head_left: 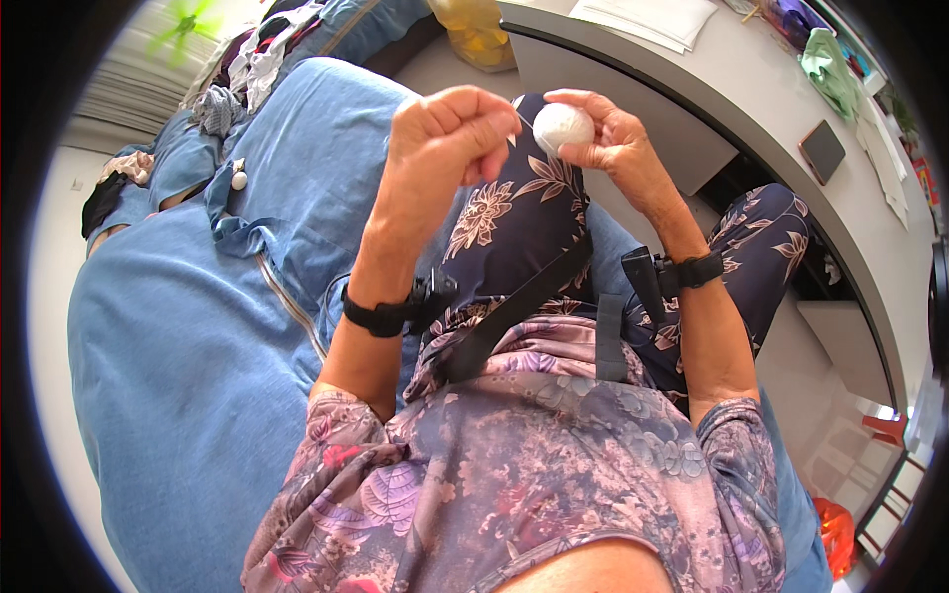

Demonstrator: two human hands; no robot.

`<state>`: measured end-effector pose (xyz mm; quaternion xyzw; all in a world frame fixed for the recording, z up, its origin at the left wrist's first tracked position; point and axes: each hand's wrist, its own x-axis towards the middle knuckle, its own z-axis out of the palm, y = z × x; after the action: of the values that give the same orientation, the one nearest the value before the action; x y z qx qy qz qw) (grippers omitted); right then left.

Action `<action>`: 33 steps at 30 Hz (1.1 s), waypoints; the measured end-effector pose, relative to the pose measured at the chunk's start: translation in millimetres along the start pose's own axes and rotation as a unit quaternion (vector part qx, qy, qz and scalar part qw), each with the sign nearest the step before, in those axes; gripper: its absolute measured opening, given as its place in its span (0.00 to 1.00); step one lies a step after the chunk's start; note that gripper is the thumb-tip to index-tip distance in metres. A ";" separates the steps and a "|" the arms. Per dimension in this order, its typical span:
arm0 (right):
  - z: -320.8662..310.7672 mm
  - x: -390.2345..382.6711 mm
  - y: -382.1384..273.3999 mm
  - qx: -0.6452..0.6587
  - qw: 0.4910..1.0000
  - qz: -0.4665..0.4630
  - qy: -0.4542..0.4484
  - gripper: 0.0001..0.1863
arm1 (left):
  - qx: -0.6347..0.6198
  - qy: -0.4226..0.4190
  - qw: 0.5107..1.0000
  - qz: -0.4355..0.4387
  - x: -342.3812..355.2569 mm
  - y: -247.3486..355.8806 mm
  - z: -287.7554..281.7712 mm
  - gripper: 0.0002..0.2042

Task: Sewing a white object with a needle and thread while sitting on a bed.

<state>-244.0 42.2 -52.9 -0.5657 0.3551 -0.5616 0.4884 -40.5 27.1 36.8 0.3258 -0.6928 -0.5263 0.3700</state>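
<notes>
In the head view, my right hand [618, 146] holds a white ball, apparently of wound thread [560, 126], between thumb and fingers at upper middle. My left hand [445, 133] is just left of it, its fingers curled and pinched on what looks like a thin strand [526, 125] that runs toward the ball. Both are raised over my dark floral trousers [484, 217]. Black straps with small mounted devices circle both wrists.
I sit on blue-covered seating [178, 356], with heaped clothes [252, 64] at its far end. A pale desk [751, 89] curves along the right, bearing papers, a green cloth and a dark phone [820, 148]. Yellow [470, 30] and orange bags [833, 534] lie at the edges.
</notes>
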 end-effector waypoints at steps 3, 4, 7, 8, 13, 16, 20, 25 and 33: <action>8.4 -4.1 -3.6 0.022 0.998 0.011 -0.058 0.30 | -0.021 0.046 0.999 -0.022 17.8 -6.7 -7.1 0.06; 10.8 -5.0 -3.6 0.019 0.997 -0.001 -0.076 0.29 | -0.019 0.047 0.998 -0.022 21.8 -11.3 -8.0 0.06; 13.3 -7.3 -9.1 0.039 0.994 0.012 -0.098 0.35 | 0.025 0.049 0.998 -0.015 31.9 -28.7 -7.8 0.06; 12.7 -7.4 -9.5 0.056 0.992 0.008 -0.111 0.39 | 0.025 0.048 0.998 -0.015 32.0 -33.7 -5.6 0.06; 10.5 -7.7 -14.6 0.113 0.988 0.026 -0.107 0.41 | 0.041 0.032 0.997 -0.050 24.9 -50.1 0.2 0.06; 5.1 -7.3 -10.3 0.129 0.984 0.024 -0.117 0.38 | 0.021 0.047 0.996 -0.067 19.2 -50.7 7.7 0.07; 2.7 -6.8 -8.2 0.216 0.974 -0.016 -0.072 0.32 | -0.028 0.011 0.994 -0.110 10.9 -47.6 5.9 0.06; -7.4 2.4 4.5 0.291 0.956 -0.028 -0.030 0.31 | -0.005 -0.013 0.993 -0.117 -3.5 -38.8 12.1 0.06; -12.5 5.6 13.3 0.387 0.921 -0.035 0.019 0.24 | 0.004 -0.056 0.993 -0.103 -22.4 -27.3 10.5 0.06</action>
<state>-253.6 31.4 -65.3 -0.3337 0.0992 -0.6830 0.6421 -36.3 44.8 4.7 0.3670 -0.6769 -0.5764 0.2735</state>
